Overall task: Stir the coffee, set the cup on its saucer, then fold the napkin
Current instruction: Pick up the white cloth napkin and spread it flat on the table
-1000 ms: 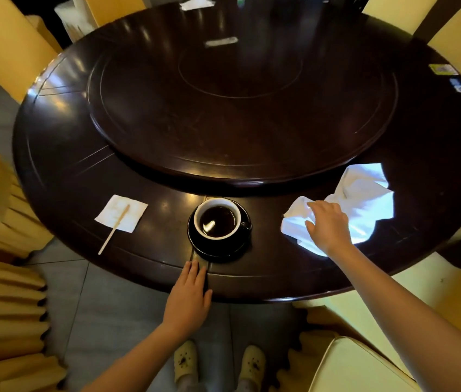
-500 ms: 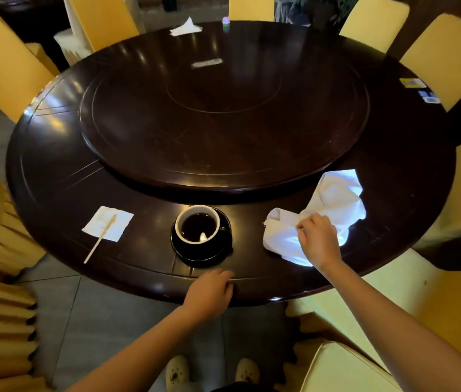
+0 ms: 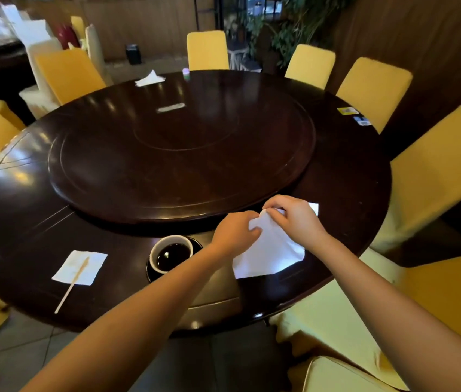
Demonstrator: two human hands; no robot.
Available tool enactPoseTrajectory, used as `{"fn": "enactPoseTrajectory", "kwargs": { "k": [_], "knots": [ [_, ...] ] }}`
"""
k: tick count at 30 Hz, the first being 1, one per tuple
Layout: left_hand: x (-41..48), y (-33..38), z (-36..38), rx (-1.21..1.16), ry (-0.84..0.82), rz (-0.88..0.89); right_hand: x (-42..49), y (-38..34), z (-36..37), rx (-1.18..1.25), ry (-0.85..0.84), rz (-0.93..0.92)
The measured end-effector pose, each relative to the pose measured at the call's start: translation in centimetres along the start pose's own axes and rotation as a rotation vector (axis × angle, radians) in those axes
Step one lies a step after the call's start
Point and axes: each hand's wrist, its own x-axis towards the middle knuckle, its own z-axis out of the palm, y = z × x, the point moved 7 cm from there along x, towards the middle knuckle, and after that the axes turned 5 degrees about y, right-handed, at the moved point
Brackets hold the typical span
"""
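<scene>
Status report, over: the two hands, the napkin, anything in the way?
Left hand and right hand both pinch napkin at top edge. Cup on saucer, close left of napkin. Stirrer lies far left, clear of it.

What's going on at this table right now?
A person is handling a white napkin: the left hand and right hand both pinch its far edge. The coffee cup already sits on its dark saucer, left of them. A wooden stirrer lies on a small paper square.

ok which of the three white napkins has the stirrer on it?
The flat square napkin left of the cup; the stirrer lies across it. The other two lack one.
</scene>
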Motion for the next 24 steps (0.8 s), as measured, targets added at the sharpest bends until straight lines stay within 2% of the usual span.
{"fn": "enactPoseTrajectory", "kwargs": {
  "k": [3, 7, 10, 14, 17, 21, 24],
  "knots": [
    [0.8, 0.7, -1.9, -0.007, 0.050, 0.033, 0.9, -0.6, -1.8, 0.069, -0.002, 0.033],
    [1.5, 1.5, -4.2, -0.073, 0.106, 0.066, 1.5, -0.9, -2.8, 0.003, -0.116, 0.033],
    [2.0, 3.5, -5.3, -0.066, 0.070, 0.208, 1.5, -0.9, -2.3, -0.093, -0.221, 0.014],
    [2.8, 6.5, -6.9, -0.023, -0.005, 0.373, 2.4, -2.3, -4.6, -0.034, -0.047, -0.047],
    [3.9, 7.4, -9.4, -0.098, 0.039, 0.369, 3.2, -1.6, -7.1, 0.006, 0.088, 0.057],
    [5.1, 7.0, -12.5, -0.574, 0.129, 0.174, 4.3, -2.5, -9.3, 0.156, 0.173, 0.063],
    [5.8, 7.5, -13.9, -0.705, 0.170, 0.152, 5.1, -3.9, -10.4, 0.242, 0.170, 0.041]
  ]
}}
